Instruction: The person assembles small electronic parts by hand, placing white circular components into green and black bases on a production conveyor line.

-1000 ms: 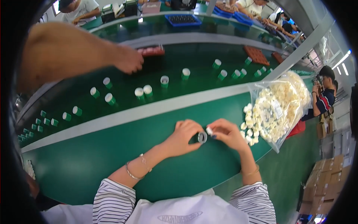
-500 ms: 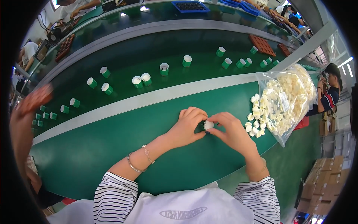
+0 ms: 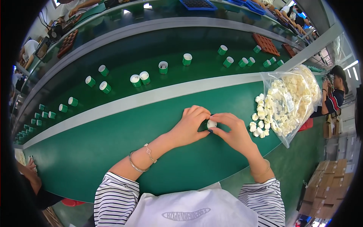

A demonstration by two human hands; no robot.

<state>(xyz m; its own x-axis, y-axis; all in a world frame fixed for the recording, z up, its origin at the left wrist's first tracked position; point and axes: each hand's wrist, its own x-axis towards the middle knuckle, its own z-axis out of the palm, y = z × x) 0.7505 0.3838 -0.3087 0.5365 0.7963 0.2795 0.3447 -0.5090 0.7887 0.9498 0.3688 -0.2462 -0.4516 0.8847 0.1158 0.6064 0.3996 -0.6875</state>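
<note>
Over the green worktop [image 3: 124, 143], both hands meet around a small cylinder with a white round face [image 3: 212, 124]. My left hand [image 3: 191, 126] closes round its left side, fingers bent and thumb against it. My right hand [image 3: 235, 132] pinches it from the other side between thumb and index finger. Fingers hide most of its body, but the white face shows between the fingertips, tilted toward me. To the right of my right hand lie several loose cream-white pieces [image 3: 261, 115], which spill from a clear plastic bag [image 3: 289, 102] full of the same pieces.
Beyond a pale rail [image 3: 151, 96], a dark green belt [image 3: 128, 56] carries several green cylinders with white tops [image 3: 163, 68]. Brown trays [image 3: 266, 44] and a blue tray [image 3: 197, 4] lie farther back. A co-worker's hand [image 3: 31, 165] is at the left edge; cartons [image 3: 325, 189] stand lower right.
The green cylinders on the belt have shifted a little to the left. At the left, the co-worker's raised arm has come down. My hands stay nearly in place, with the white face turned slightly.
</note>
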